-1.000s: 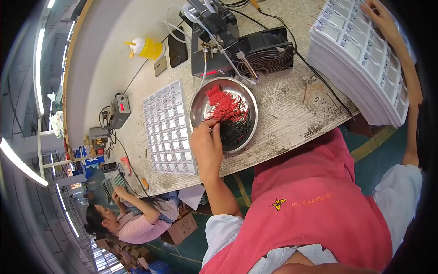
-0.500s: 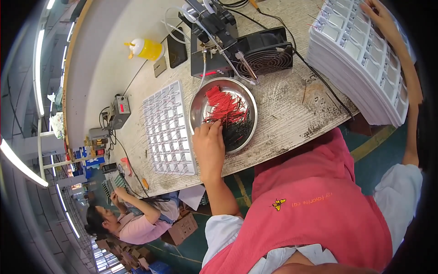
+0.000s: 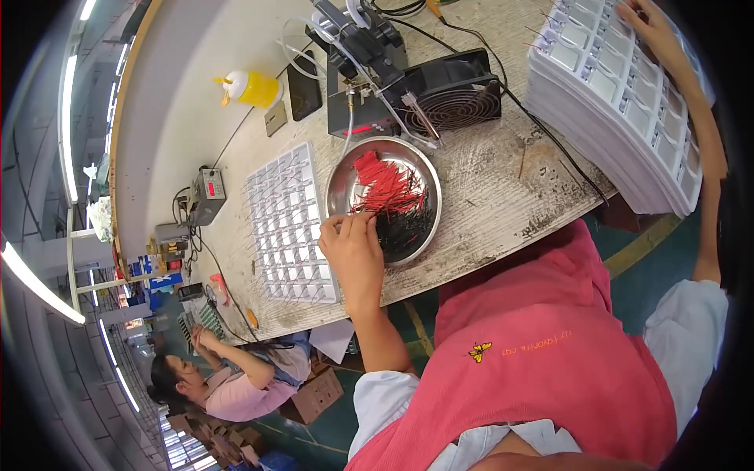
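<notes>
Holding left hand [image 3: 353, 253] curled at the bowl [image 3: 338, 184], with red wires [image 3: 386, 185] and black wires [image 3: 404, 237] just beyond, and right hand [image 3: 653, 30] loosely bent on the tray stack [image 3: 609, 149]; cannot tell if gripping anything with either. Pinch wires gently, avoiding tangles.

Two bare hands [image 3: 353, 255], one metal bowl [image 3: 338, 188], one loose tray [image 3: 316, 188], one tray stack [image 3: 585, 133], one fan [image 3: 459, 106], one bottle [image 3: 258, 89]
</notes>
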A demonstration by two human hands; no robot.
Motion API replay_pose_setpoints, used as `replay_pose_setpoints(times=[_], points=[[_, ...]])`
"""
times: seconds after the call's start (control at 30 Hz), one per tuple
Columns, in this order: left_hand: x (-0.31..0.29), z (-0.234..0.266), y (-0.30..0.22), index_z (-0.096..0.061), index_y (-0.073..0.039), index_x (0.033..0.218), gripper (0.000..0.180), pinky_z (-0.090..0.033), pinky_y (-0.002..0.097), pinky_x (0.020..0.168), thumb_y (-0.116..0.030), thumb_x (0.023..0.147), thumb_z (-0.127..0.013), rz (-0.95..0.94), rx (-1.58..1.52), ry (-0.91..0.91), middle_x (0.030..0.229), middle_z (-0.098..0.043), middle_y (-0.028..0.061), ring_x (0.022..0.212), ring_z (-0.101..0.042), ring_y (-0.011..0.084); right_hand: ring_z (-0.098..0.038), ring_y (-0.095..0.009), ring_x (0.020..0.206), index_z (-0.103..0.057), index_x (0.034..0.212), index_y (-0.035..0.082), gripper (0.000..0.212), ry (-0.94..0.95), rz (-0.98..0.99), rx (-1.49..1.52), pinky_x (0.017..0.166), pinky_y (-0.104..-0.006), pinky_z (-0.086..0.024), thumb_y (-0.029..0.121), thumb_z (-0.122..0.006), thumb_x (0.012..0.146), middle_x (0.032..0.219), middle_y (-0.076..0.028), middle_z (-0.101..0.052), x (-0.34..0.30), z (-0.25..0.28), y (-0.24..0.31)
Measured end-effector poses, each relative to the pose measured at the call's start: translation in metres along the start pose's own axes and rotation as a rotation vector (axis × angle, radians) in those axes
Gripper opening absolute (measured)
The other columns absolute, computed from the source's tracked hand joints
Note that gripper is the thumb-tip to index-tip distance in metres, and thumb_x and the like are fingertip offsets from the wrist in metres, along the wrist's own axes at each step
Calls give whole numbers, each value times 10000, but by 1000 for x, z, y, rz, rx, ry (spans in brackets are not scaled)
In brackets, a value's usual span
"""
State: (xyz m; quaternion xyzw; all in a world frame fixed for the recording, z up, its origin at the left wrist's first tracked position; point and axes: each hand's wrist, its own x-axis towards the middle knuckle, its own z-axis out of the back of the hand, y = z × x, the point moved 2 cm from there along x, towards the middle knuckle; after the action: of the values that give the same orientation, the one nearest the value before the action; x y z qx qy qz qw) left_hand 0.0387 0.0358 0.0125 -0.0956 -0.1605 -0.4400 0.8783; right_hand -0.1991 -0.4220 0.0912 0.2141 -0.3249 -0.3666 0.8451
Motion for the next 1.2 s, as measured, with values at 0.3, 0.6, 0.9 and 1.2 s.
replay_pose_setpoints(times=[0.3, 0.6, 0.9, 1.2], points=[[4, 2, 1, -694, -66, 1012, 198, -381, 410, 914, -68, 831, -615, -63, 118, 154, 908, -635, 75, 963, -548, 258, -630, -257, 802, -644, 921, -78, 429, 6, -10, -20, 752, -361, -500, 316, -746, 785, 877, -188, -677, 0, 4, -2], [9, 0, 2, -697, -66, 1013, 200, -370, 414, 923, -88, 844, -591, -117, 203, 171, 866, -603, 84, 921, -534, 262, -533, -142, 631, -567, 832, 21, 233, 27, 31, -164, 568, -296, -426, 230, -664, 864, 731, -60, -562, -3, 0, 5], [16, 2, 6, -707, -86, 962, 141, -364, 419, 924, -135, 849, -639, -189, 266, 199, 822, -604, 64, 893, -543, 242, -530, -141, 623, -569, 829, 21, 232, -25, -21, -158, 561, -298, -426, 229, -667, 859, 722, -60, -565, 4, -7, -32], [15, 4, 11, -669, -48, 841, 128, -351, 439, 963, -90, 846, -548, -191, 313, 216, 819, -621, 90, 910, -555, 250, -539, -158, 639, -570, 841, 18, 240, -24, -73, -180, 584, -314, -435, 235, -672, 848, 715, -73, -566, 5, -8, -30]])
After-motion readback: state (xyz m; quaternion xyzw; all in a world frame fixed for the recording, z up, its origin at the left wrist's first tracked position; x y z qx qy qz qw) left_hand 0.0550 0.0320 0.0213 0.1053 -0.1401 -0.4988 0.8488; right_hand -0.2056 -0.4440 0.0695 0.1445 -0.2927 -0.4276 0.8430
